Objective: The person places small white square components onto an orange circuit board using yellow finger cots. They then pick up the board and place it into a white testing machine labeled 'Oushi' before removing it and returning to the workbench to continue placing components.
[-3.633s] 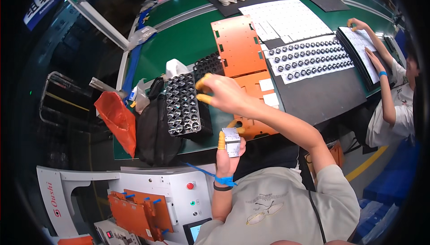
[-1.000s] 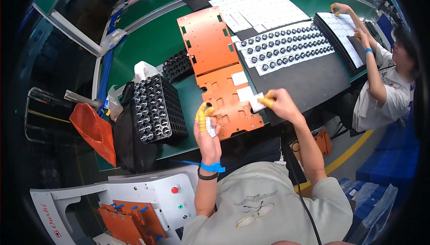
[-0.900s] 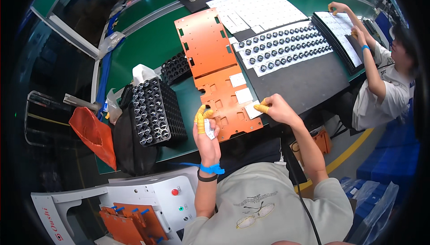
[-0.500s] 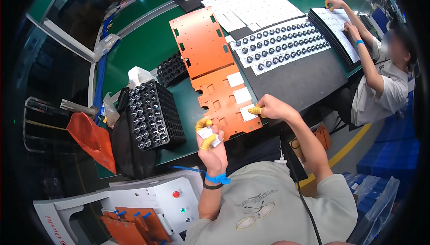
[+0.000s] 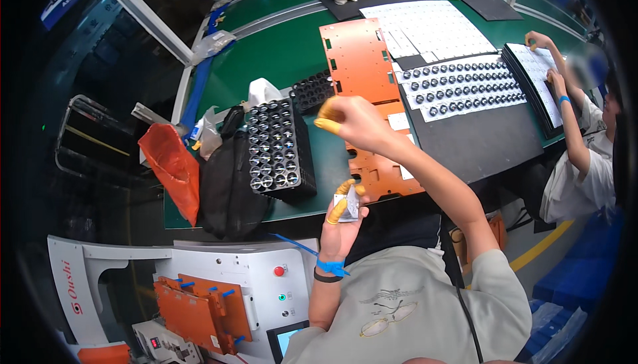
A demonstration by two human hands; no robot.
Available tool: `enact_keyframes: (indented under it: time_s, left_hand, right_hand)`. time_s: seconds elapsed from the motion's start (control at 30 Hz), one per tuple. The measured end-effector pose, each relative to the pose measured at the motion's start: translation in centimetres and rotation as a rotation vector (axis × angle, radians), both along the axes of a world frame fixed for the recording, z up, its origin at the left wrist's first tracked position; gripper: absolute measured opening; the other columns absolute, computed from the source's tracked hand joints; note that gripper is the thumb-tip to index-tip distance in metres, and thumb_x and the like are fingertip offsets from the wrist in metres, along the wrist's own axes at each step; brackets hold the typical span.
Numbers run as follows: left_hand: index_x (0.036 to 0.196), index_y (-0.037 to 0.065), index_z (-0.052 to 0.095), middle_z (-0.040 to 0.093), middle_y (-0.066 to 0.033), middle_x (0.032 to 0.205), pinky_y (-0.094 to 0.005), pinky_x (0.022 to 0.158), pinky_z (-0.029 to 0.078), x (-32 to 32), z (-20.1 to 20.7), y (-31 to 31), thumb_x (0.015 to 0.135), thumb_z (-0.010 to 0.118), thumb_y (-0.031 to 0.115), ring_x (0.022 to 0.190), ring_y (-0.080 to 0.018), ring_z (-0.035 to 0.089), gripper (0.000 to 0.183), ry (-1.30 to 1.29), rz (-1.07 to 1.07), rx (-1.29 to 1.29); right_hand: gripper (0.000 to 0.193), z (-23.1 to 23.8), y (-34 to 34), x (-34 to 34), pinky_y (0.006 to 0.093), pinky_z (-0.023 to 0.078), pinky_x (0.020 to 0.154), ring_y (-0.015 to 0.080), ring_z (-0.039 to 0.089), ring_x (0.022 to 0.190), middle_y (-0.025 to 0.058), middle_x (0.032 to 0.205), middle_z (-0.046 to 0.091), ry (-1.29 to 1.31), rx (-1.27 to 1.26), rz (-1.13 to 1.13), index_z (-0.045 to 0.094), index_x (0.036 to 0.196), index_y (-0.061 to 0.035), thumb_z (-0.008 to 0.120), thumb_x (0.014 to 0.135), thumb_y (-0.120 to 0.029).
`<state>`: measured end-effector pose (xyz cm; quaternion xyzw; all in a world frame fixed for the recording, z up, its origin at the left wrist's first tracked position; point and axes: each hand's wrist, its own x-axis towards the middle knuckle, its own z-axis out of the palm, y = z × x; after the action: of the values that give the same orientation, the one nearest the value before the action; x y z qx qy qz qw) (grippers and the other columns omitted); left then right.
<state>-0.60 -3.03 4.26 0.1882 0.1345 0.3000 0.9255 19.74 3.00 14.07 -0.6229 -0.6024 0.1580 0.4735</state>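
Observation:
My left hand (image 5: 340,224), yellow covers on its fingertips, is closed around a few small white square plates (image 5: 347,208) near the table's front edge. My right hand (image 5: 355,123) is raised above the orange fixture board (image 5: 359,51), its yellow-covered thumb and forefinger slightly apart with nothing visible between them. White square plates (image 5: 399,121) lie on the board's nearer half, partly hidden by my right forearm. Left of the board stands a black tray block (image 5: 304,164) filled with round glossy black parts (image 5: 271,144).
Behind it sits another black tray (image 5: 312,93). White sheets carrying rows of black round parts (image 5: 458,88) rest on a black mat (image 5: 472,138). A co-worker's hands (image 5: 555,78) touch a white sheet at right. An orange bag (image 5: 169,168) and black bag (image 5: 232,191) hang at left.
My right hand has lifted off a plate on the fixture and swung left towards the black trays. My left hand still holds its plates. The whole view has shifted, moving the scene rightward.

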Motion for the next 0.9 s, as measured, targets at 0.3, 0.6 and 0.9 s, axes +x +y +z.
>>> enact_keyframes:
  time_s: [0.3, 0.6, 0.9]
  left_hand:
    - [0.139, 0.003, 0.049, 0.061, -0.0062, 0.106, -0.0227, 0.055, 0.035, -1.3, 0.4, 0.6, 0.103, 0.040, 0.056, 0.065, -0.0097, 0.041, 0.065, 0.105, -0.044, 0.086]
    - [0.125, 0.004, 0.056, 0.052, -0.0052, 0.090, -0.0237, 0.055, 0.033, -0.9, 1.4, 1.7, 0.105, 0.041, 0.046, 0.067, -0.0123, 0.040, 0.049, -0.017, -0.012, -0.020]
    - [0.137, 0.006, 0.048, 0.055, -0.0100, 0.112, -0.0272, 0.064, 0.038, 0.6, 3.7, 1.8, 0.099, 0.046, 0.032, 0.079, -0.0178, 0.044, 0.046, -0.137, -0.028, 0.049]
  right_hand:
    - [0.027, -1.4, 12.6, -2.3, 0.0456, 0.055, 0.080, 0.0357, 0.070, 0.088, 0.0222, 0.089, 0.071, -0.377, 0.022, -0.004, 0.072, 0.092, 0.0010, 0.077, 0.076, -0.021]
    - [0.028, 0.8, 9.9, -1.9, 0.0398, 0.055, 0.075, 0.0324, 0.070, 0.079, 0.0220, 0.083, 0.070, 0.073, 0.040, 0.084, 0.069, 0.095, 0.0056, 0.072, 0.075, -0.014]
    - [0.025, 2.6, -9.0, -2.4, 0.0322, 0.050, 0.079, 0.0182, 0.064, 0.087, 0.0083, 0.097, 0.067, 0.295, 0.178, 0.227, 0.067, 0.108, -0.0012, 0.072, 0.083, -0.005]
